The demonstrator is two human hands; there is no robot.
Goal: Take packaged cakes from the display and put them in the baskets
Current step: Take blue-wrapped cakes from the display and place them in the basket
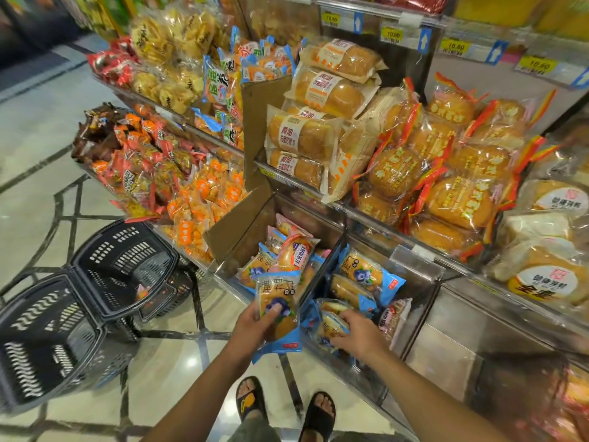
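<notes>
Left hand (255,325) pinches a blue packaged cake (280,314) low down, thumb on its front, and most of the pack stands above the grip. Right hand (361,334) curls round a second cake (331,327) in the near display bin (427,301). Judgement: lift it clear of neighbouring packs, then carry both left to the black baskets (121,266).

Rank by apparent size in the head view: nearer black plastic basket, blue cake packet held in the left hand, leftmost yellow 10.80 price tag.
1. nearer black plastic basket
2. blue cake packet in the left hand
3. leftmost yellow 10.80 price tag
The basket's nearness to the camera exaggerates its lead.
</notes>
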